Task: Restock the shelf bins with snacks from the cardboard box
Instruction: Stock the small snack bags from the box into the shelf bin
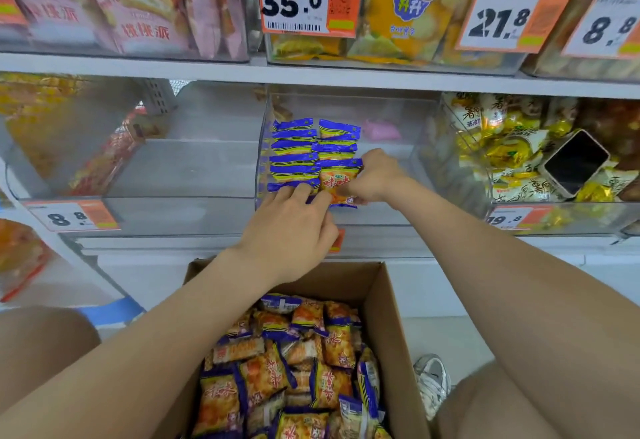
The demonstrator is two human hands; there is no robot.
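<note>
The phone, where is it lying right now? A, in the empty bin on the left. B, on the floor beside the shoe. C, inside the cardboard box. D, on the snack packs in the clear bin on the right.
D: the phone lies screen up on the yellow packs in the right-hand bin.

Small plastic snack packets (294, 151) in the clear shelf bin (398, 211) are blue with yellow stripes; the held packet (337, 180) shows an orange face; the brown cardboard box (388, 327) carries orange-and-blue packs (277, 369); price tags (72, 216) are orange and white.
</note>
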